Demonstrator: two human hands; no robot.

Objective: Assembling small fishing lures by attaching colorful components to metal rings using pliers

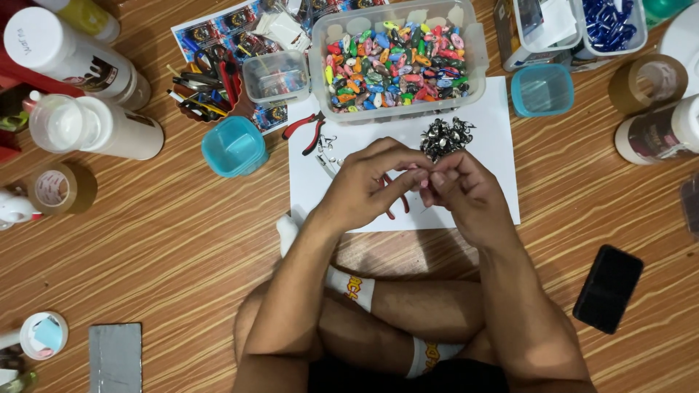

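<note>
My left hand (368, 185) and my right hand (466, 193) meet over a white sheet of paper (495, 124) on the floor. Their fingertips pinch a small piece between them, too small to make out. Red-handled pliers (399, 204) lie under my left hand; whether it grips them I cannot tell. A pile of small dark metal clasps (444, 137) sits just beyond my right hand. A few loose metal bits (328, 149) lie by my left hand. A clear tub of colourful small pieces (397, 62) stands at the sheet's far edge.
Second red pliers (309, 129), two teal cups (233, 145) (542, 89), a small clear box (277, 76), pens and scissors (207, 84), tape rolls (62, 188) (648, 81), white bottles (95, 125) and a black phone (608, 287) lie around on the wooden floor. My crossed legs are near.
</note>
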